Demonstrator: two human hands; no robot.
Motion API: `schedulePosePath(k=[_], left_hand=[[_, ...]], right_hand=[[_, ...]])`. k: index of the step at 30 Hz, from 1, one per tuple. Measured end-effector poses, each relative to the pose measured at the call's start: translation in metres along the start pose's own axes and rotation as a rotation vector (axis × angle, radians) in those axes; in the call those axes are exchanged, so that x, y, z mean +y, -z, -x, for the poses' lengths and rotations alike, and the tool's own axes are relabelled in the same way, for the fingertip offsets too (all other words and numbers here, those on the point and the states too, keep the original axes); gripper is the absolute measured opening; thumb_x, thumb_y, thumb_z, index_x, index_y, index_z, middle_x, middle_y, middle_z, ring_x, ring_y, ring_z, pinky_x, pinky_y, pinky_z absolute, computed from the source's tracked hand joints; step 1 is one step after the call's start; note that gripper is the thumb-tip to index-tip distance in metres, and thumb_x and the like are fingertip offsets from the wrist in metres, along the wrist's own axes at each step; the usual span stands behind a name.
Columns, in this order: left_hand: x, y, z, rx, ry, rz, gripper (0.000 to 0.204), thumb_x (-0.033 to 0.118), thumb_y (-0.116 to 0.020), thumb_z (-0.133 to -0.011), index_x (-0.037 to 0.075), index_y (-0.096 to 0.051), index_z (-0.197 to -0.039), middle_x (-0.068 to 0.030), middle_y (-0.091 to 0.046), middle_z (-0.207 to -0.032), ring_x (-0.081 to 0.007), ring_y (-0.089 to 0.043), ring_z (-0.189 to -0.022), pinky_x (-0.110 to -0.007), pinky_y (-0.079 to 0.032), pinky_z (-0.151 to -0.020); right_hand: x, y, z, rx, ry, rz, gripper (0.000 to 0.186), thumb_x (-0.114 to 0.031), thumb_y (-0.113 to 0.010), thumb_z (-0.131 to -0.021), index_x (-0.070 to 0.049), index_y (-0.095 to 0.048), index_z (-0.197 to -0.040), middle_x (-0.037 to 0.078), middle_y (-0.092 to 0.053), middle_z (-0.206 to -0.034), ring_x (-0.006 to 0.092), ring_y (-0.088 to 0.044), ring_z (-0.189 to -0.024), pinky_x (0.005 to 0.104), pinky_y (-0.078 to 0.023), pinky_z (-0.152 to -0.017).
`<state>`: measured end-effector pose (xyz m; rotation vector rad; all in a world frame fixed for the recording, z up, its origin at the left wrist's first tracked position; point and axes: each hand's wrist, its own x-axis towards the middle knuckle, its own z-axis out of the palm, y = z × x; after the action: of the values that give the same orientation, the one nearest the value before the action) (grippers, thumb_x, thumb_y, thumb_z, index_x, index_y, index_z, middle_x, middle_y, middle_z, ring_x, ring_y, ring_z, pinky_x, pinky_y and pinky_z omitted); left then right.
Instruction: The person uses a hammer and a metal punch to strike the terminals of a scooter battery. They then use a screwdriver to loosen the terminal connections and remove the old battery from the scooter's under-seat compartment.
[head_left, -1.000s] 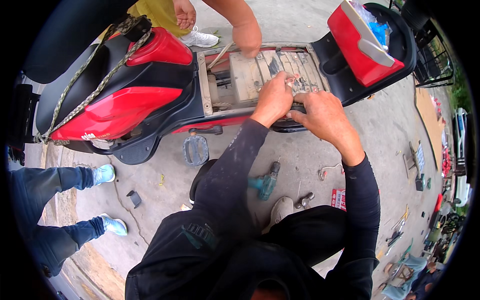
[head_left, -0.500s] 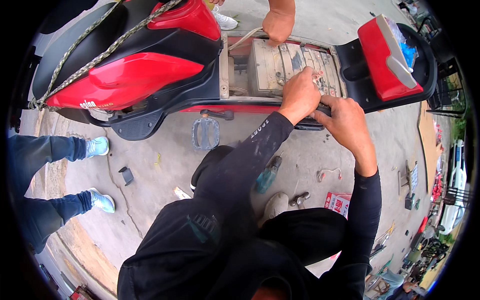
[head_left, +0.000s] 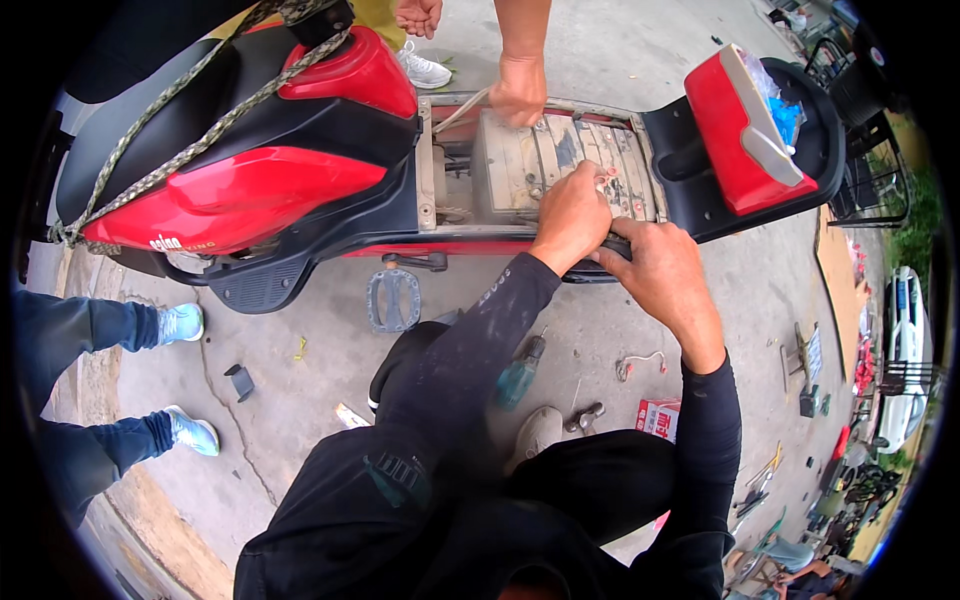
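Observation:
Dusty grey batteries (head_left: 505, 165) sit side by side in the open floor compartment of a red and black electric scooter (head_left: 270, 190). My left hand (head_left: 575, 215) is closed at the front part of the batteries, beside small terminals (head_left: 612, 178); whatever its fingers pinch is hidden. Close by on the right, my right hand (head_left: 665, 270) curls at the compartment's near edge, thumb toward the left hand. A dark piece shows at its fingertips, too covered to name. Across the scooter, another person's hand (head_left: 520, 90) reaches down onto the batteries' far side, next to a pale cable (head_left: 460, 112).
On the ground below lie a teal power drill (head_left: 520, 375), a red and white box (head_left: 657, 417) and a short wire (head_left: 640, 362). A pedal (head_left: 393, 300) sticks out from the scooter. Someone in jeans (head_left: 100, 325) stands at left. A rope (head_left: 190, 150) crosses the seat.
The view has shifted, so the scooter sits lower and further left. Both my hands keep their place at the batteries. Another hand of the person opposite has come further into view.

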<state>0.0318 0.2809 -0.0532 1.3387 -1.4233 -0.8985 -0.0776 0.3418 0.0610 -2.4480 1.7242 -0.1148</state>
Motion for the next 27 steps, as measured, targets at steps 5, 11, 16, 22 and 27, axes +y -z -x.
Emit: schedulePosePath(k=[5,11,16,22,27], left_hand=[[-0.0052,-0.0002,0.0008,-0.002,-0.024,-0.026,0.023,0.011,-0.052,-0.096,0.004,-0.065,-0.115,-0.0262,-0.071,-0.103,-0.0483,-0.065,-0.099,-0.054,-0.05,-0.086],[0.0008,0.0022,0.0018,-0.031,0.005,-0.037,0.023,0.013,-0.052,-0.098,0.005,-0.065,-0.115,-0.0266,-0.07,-0.103,-0.0486,-0.065,-0.099,-0.054,-0.05,-0.086],[0.0001,0.0032,0.0017,-0.037,0.0,-0.042,0.023,0.017,-0.052,-0.101,0.005,-0.065,-0.114,-0.0268,-0.07,-0.103,-0.0486,-0.065,-0.099,-0.054,-0.05,-0.086],[-0.001,0.0007,0.0007,-0.043,0.021,-0.058,0.021,0.017,-0.052,-0.101,0.004,-0.065,-0.112,-0.0262,-0.071,-0.102,-0.0483,-0.065,-0.099,-0.054,-0.05,-0.086],[-0.0034,-0.0008,0.0004,-0.032,-0.013,-0.08,0.022,0.018,-0.052,-0.102,0.004,-0.065,-0.111,-0.026,-0.071,-0.102,-0.0483,-0.065,-0.099,-0.054,-0.05,-0.085]], right_hand=[[-0.0012,-0.0022,0.0004,0.02,0.005,0.017,0.021,-0.026,-0.079,-0.082,-0.008,-0.075,-0.094,0.021,-0.07,-0.076,0.0419,-0.068,-0.078,0.0504,-0.054,-0.07],[0.0003,-0.0049,0.0015,0.042,0.003,0.035,0.021,-0.026,-0.079,-0.082,-0.008,-0.075,-0.092,0.02,-0.069,-0.072,0.0419,-0.068,-0.076,0.0503,-0.054,-0.069],[0.0005,-0.0063,0.0014,0.056,0.011,0.049,0.021,-0.027,-0.078,-0.081,-0.008,-0.075,-0.091,0.02,-0.069,-0.071,0.0415,-0.068,-0.075,0.0501,-0.054,-0.069],[-0.0018,-0.0046,0.0012,0.04,-0.01,0.025,0.026,-0.027,-0.081,-0.08,-0.007,-0.076,-0.095,0.021,-0.067,-0.07,0.0427,-0.067,-0.073,0.05,-0.052,-0.067],[-0.0022,-0.0039,0.0013,0.038,-0.016,0.043,0.024,-0.027,-0.08,-0.08,-0.007,-0.076,-0.093,0.021,-0.067,-0.069,0.0421,-0.068,-0.073,0.0502,-0.053,-0.067]])
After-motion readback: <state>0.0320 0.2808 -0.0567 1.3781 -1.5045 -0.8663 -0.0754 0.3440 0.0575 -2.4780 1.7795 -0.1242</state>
